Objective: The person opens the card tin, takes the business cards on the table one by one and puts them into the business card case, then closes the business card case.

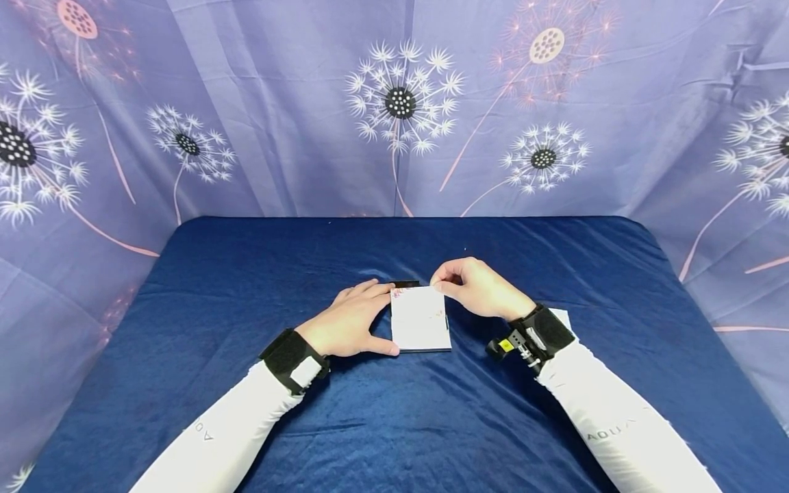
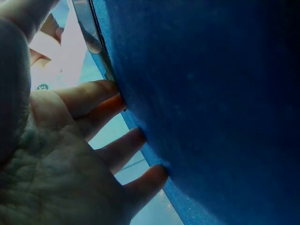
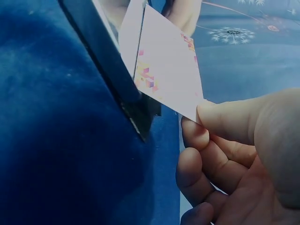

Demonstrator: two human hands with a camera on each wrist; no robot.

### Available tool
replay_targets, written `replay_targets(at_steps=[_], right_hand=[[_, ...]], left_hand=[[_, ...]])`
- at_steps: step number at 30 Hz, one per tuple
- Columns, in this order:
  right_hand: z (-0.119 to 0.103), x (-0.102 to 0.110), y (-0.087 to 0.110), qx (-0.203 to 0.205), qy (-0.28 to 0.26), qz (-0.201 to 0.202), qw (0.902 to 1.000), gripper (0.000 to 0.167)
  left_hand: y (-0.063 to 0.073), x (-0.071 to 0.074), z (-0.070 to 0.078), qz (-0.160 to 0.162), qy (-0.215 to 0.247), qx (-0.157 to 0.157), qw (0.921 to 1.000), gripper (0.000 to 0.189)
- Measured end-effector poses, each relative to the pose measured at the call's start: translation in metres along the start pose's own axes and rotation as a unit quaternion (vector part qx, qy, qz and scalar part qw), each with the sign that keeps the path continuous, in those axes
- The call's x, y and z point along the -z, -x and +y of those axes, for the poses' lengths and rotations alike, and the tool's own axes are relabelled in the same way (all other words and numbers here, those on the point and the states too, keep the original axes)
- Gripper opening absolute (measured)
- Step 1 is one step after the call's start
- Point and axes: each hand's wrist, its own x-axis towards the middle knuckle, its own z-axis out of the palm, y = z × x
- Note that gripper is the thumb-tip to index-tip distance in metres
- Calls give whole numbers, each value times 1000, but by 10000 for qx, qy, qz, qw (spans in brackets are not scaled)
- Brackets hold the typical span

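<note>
A square white sheet [image 1: 421,318] with small coloured prints near its corners lies over a thin, dark-edged flat slab [image 3: 110,56] on the blue cloth. My right hand [image 1: 483,291] pinches the sheet's far right corner between thumb and forefinger. In the right wrist view this printed sheet [image 3: 171,70] slants up from the slab, its other fingers loosely curled below. Along the slab's left side rests my left hand [image 1: 350,322], fingers spread, thumb at the near corner and fingertips at the far one. A dark strip [image 1: 405,283] sticks out beyond the far edge.
A white piece [image 1: 561,316] lies on the cloth, partly hidden behind my right wrist. The blue cloth [image 1: 277,260] covers the table, and a purple dandelion-print curtain [image 1: 283,103] hangs behind it. Each wrist wears a black strap [image 1: 292,363].
</note>
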Motion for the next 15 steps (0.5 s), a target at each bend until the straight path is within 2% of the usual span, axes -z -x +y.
replay_targets(at_steps=[15], right_hand=[[3, -5, 6, -60, 58, -204, 9998, 13]], left_hand=[[2, 2, 2, -22, -36, 23, 10000, 99]])
